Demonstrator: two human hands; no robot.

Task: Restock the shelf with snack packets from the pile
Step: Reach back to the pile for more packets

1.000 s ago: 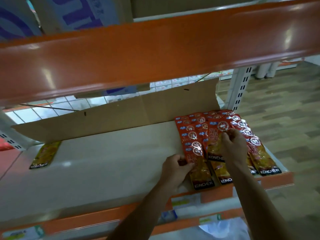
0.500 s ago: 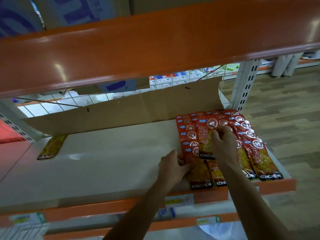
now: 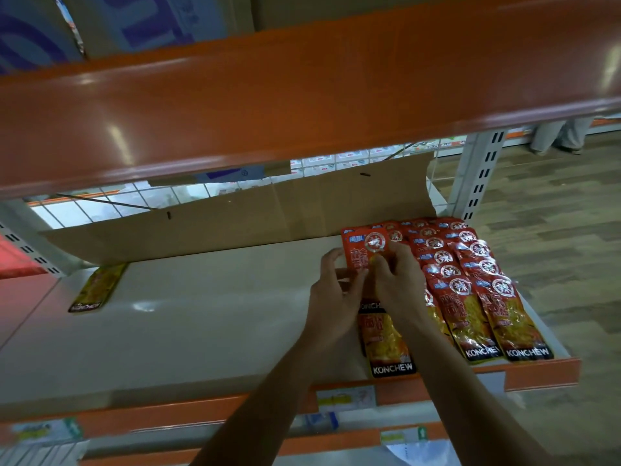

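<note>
On the shelf (image 3: 201, 314), the left hand (image 3: 331, 290) and right hand (image 3: 396, 280) grasp one red snack packet (image 3: 361, 250), fingers (image 3: 327, 264) pinching it. Overlapping packet rows (image 3: 470, 280) lie at the shelf's right end.

Ok so the shelf (image 3: 201, 331) has the snack packets (image 3: 477, 297) all bunched at its right end, in overlapping rows running front to back. The left hand (image 3: 332, 294) and right hand (image 3: 400, 280) both grip the top packet (image 3: 364, 253) at the left edge of that bunch, partly over the front packet (image 3: 389, 348). A cardboard sheet (image 3: 252, 216) stands along the back, with a wire grid (image 3: 100, 206) behind it. A lone packet (image 3: 95, 290) lies way off at the far-left back. The upper shelf (image 3: 268, 95) is overhead, the upright post (image 3: 480, 173) at the right rear, and price labels (image 3: 346, 398) on the front edge.
</note>
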